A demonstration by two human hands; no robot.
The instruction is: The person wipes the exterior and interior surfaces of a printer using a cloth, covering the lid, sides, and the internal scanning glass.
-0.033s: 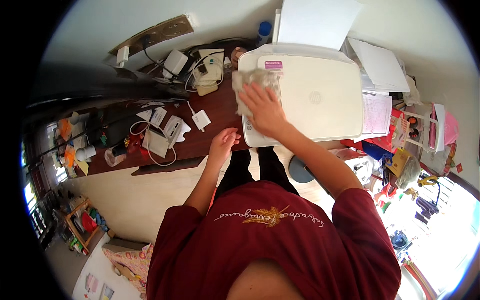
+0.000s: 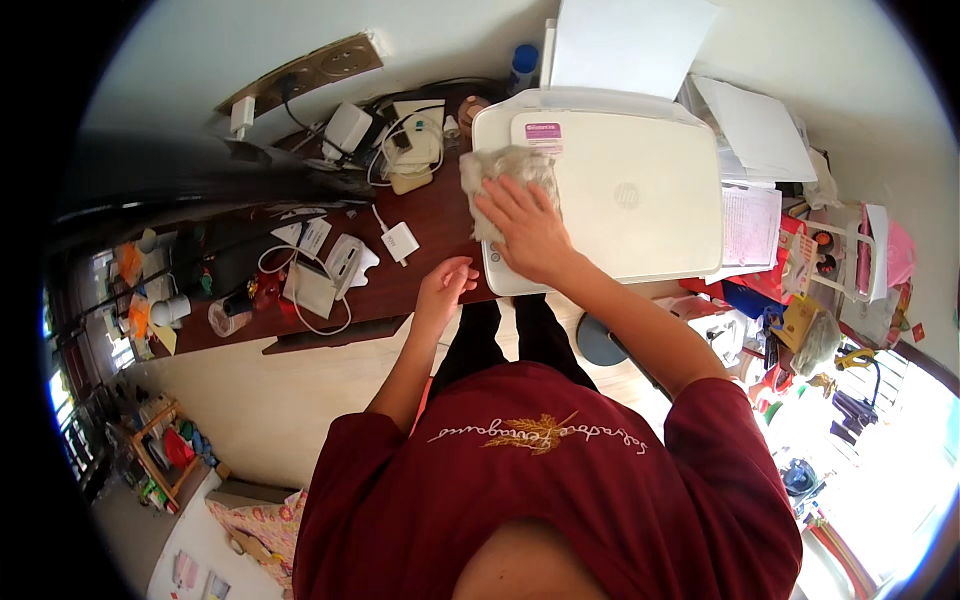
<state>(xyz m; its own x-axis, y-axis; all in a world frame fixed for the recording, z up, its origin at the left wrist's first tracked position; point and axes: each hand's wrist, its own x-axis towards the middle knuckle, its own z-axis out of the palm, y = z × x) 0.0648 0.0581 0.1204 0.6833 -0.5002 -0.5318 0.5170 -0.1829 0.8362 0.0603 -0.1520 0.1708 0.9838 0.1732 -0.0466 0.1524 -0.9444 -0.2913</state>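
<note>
A white flatbed printer (image 2: 670,215) stands on a dark red-brown desk (image 2: 437,222), with a purple label near its far left corner. On the left part of its lid lies a shaggy, pale grey cloth (image 2: 480,172), which hangs a little over the left edge. My right hand (image 2: 527,228) presses down on this cloth, its fingers laid across it and the palm near the printer's buttons. My left hand (image 2: 445,288) hovers by the desk's front edge, left of the printer. Its fingers are loosely bent and apart, with nothing in them.
A white charger (image 2: 400,241) with a cable lies left of the printer, near a white device (image 2: 345,262). Cables and adapters crowd the back, by a blue-capped can (image 2: 523,62). White paper (image 2: 630,45) rises behind the printer. Papers (image 2: 748,225) and bags flank its right.
My right hand and the cloth have slid slightly toward me over the printer. My left hand has hardly moved.
</note>
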